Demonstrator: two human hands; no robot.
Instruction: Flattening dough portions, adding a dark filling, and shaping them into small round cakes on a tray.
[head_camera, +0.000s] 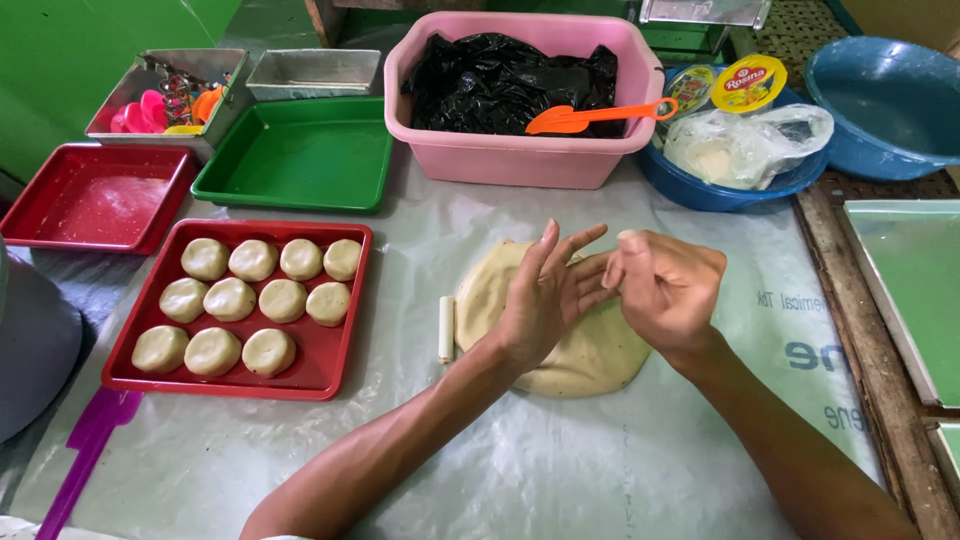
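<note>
A red tray (330, 375) of round dough balls (230, 298) sits at nine o'clock. The left hand (545, 295), fingers wide, meets the right hand (665, 290), which pinches something too small to tell, above the flat dough (590, 360). Shaping seems underway; gentle rolling probably comes next.

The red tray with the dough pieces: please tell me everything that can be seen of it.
The red tray is a shallow rectangular tray, seemingly plastic, with a raised rim. It lies flat on the pale plastic sheet, left of both hands, and neither hand touches it. It holds eleven round, flattened, pale dough pieces in three rows: four, four and three. The spot at the near right is bare.
</note>
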